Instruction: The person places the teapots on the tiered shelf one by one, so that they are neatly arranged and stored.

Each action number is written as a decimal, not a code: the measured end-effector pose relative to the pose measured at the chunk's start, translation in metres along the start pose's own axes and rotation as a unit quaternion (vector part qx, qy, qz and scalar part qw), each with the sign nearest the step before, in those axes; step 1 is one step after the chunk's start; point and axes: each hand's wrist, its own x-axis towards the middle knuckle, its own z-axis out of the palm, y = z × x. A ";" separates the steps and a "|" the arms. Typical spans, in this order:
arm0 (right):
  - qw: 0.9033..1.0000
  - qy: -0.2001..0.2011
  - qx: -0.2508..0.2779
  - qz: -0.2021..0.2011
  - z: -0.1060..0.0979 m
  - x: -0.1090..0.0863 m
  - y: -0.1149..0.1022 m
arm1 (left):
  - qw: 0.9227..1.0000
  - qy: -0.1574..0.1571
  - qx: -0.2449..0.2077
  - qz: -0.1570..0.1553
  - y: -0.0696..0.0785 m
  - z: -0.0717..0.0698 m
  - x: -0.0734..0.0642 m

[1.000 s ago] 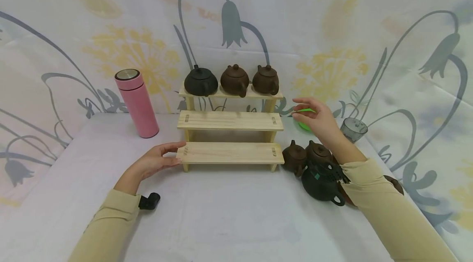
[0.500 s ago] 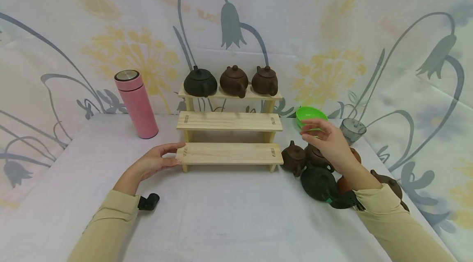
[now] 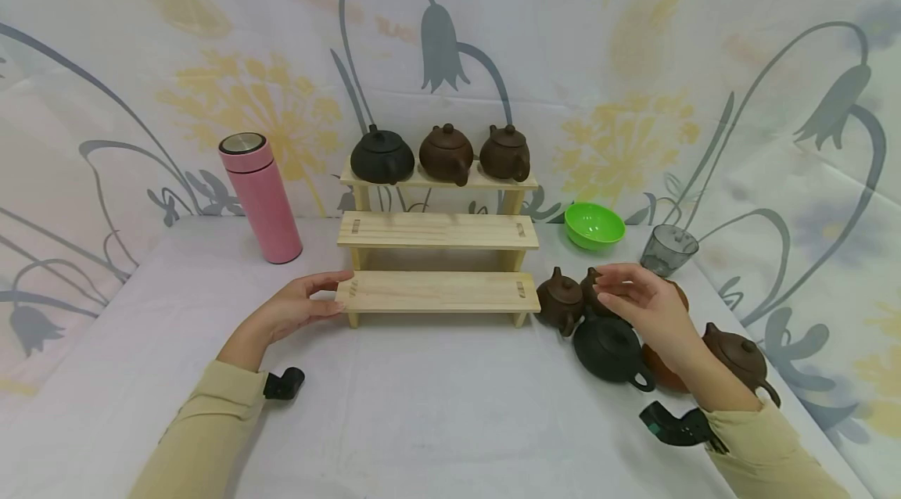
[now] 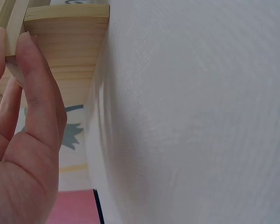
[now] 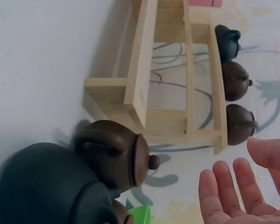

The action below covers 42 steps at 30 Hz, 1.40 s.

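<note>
Wooden rack (image 3: 436, 231), teapots (image 3: 446, 155), hands (image 3: 292, 313) (image 3: 655, 315), blurred lettering (image 3: 396, 29)

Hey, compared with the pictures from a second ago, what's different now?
The right hand has drawn back from the green bowl toward the person and to the right, and now hangs loosely curled by the clustered teapots, holding nothing. The bowl is now in full view. The left hand still grips the wooden stand; the three top-shelf teapots and pink thermos look unmoved.
</note>
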 end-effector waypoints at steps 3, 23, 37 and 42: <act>1.000 0.000 -0.010 0.002 -0.001 -0.008 0.003 | 1.000 0.000 -0.002 0.000 -0.001 0.001 0.000; 0.998 0.026 -0.049 0.039 -0.012 -0.061 0.037 | 1.000 0.001 -0.007 -0.008 -0.002 0.001 0.002; 0.995 0.051 -0.069 0.058 -0.016 -0.080 0.050 | 1.000 0.001 -0.011 -0.008 -0.002 -0.003 0.001; 0.984 0.031 -0.121 0.123 -0.018 -0.086 0.051 | 1.000 -0.004 -0.009 -0.004 -0.001 -0.002 0.001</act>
